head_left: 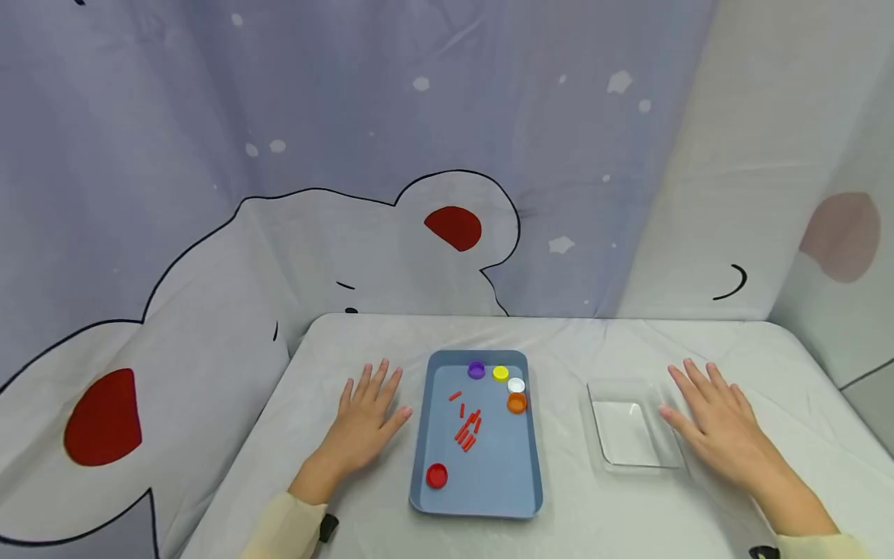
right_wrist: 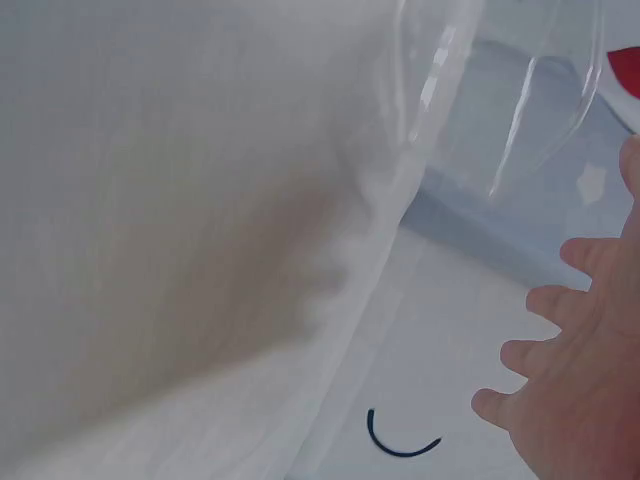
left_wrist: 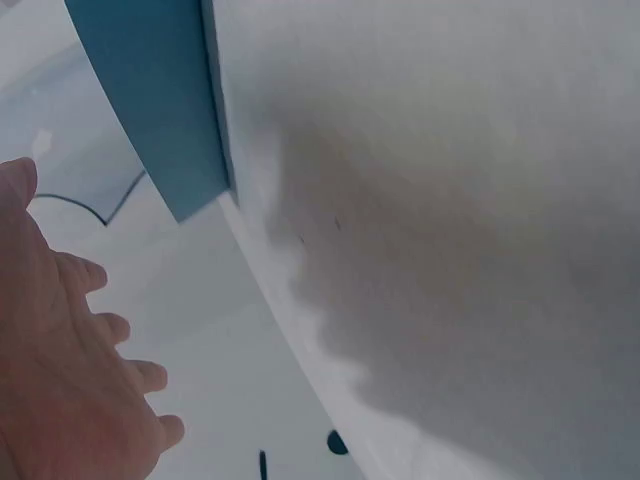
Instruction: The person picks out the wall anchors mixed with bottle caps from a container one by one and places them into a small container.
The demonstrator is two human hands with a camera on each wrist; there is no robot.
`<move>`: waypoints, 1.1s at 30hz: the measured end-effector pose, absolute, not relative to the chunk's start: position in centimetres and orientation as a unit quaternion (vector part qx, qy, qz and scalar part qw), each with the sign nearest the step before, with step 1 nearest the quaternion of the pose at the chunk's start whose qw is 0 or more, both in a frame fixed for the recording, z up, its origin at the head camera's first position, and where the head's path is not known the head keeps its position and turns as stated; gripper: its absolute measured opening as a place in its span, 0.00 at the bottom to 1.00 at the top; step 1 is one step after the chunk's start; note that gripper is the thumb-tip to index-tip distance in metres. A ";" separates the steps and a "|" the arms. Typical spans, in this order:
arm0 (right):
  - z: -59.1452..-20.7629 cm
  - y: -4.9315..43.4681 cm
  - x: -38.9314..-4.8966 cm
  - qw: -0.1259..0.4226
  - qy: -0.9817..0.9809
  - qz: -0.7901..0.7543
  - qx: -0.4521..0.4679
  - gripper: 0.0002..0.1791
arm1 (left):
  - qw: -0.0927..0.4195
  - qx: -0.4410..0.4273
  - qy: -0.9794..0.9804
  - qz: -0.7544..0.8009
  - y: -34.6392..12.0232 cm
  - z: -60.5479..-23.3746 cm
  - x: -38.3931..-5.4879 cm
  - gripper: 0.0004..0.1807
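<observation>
My left hand (head_left: 365, 427) is spread, palm down, over the white cloth just left of a blue-grey tray (head_left: 489, 497). It holds nothing, and its shadow falls on the cloth in the left wrist view. On the tray lie several short red sticks (head_left: 466, 431), a red cap (head_left: 436, 476), a purple cap (head_left: 476, 369), a yellow cap (head_left: 500, 373), a white cap (head_left: 515, 386) and an orange cap (head_left: 517, 403). My right hand (head_left: 722, 427), also spread and holding nothing, is at the right side of a clear plastic box (head_left: 628, 435), partly over its edge.
A white cloth (head_left: 559, 341) covers the table. Behind it hangs a curtain (head_left: 335, 101) printed with bears and stars. Cloth lies between the tray and the clear box. Dark wrist straps (head_left: 328, 528) show at both sleeves.
</observation>
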State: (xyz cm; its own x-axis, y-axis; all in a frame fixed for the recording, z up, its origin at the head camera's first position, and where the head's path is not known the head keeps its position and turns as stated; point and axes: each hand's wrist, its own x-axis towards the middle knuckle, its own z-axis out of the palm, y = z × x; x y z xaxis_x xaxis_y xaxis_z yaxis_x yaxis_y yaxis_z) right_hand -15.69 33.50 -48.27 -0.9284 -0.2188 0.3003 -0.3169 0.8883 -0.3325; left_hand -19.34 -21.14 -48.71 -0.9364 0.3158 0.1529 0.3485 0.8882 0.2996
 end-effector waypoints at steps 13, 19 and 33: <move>-47.3 29.3 -14.6 0.140 -0.955 0.211 0.154 0.38 | 0.050 -0.186 -0.968 -0.160 -18.6 -48.4 -17.6 0.40; -47.0 27.5 -14.2 0.137 -0.953 0.223 0.149 0.38 | 0.055 -0.191 -0.966 -0.165 -17.8 -48.4 -16.7 0.40; -47.1 22.2 -13.7 0.149 -0.951 0.236 0.135 0.35 | 0.015 -0.174 -0.974 -0.147 -16.5 -49.2 -14.2 0.45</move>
